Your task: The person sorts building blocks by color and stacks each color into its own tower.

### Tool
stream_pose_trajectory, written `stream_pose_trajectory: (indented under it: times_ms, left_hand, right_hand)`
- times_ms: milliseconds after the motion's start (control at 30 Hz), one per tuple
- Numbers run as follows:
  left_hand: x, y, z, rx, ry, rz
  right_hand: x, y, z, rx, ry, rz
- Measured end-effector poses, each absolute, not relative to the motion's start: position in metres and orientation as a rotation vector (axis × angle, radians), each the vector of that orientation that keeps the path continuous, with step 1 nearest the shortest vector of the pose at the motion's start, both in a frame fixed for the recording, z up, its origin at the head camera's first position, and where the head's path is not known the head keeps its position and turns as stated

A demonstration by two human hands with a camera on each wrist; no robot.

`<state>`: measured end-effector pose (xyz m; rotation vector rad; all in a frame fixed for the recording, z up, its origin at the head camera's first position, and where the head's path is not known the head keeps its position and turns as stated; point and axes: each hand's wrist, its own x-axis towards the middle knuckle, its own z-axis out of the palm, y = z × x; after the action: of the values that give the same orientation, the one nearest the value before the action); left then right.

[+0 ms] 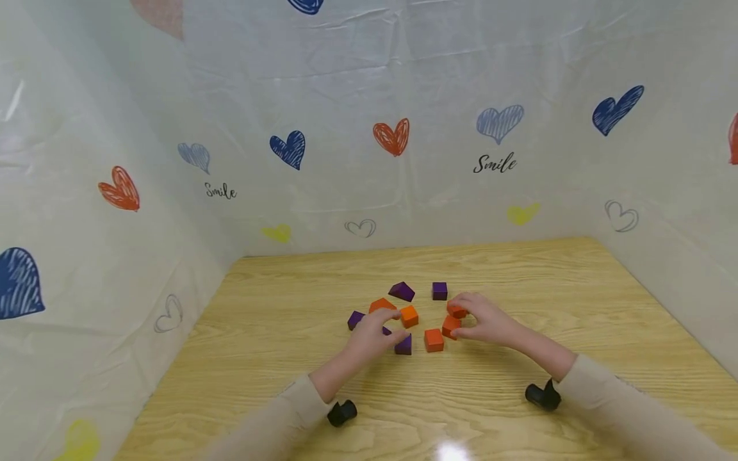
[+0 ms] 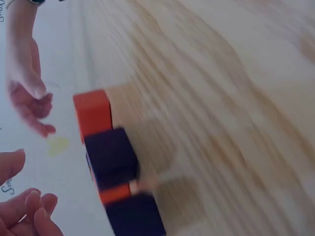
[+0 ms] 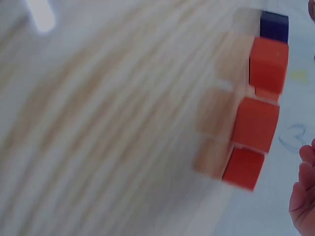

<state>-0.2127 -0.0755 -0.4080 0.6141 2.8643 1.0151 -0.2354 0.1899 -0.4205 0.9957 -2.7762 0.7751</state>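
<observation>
My left hand hovers over the left of a loose ring of blocks, thumb and fingers apart and holding nothing. Nearest to it are a purple cube, an orange block, an orange cube and a purple block; another purple piece is mostly hidden under the hand. On the right side, my right hand has its thumb and fingers spread beside two red-orange cubes, the farther cube and the nearer cube. In the right wrist view its fingers appear apart from the cubes.
Another red-orange cube sits at the front of the ring. A purple wedge-like block and a purple cube lie at the back. The wooden table meets a white curtain printed with hearts.
</observation>
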Motion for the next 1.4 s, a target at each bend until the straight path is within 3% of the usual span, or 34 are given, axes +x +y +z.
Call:
stream_pose_trajectory:
  times_ms: [233, 533, 1400]
  left_hand:
    - [-0.211, -0.042, -0.419, 0.568, 2.852, 0.92]
    - [-0.21, -0.02, -0.426, 0.479, 2.877, 0.739]
    - [-0.226, -0.025, -0.427, 0.608, 2.804, 0.695]
  right_hand:
    - [-0.237, 0.171, -0.43, 1.194, -2.685, 0.697]
    - [-0.239, 0.164, -0.435, 1.255, -2.707, 0.659]
    - [-0.232, 0.157, -0.434, 1.193, -2.818, 0.707]
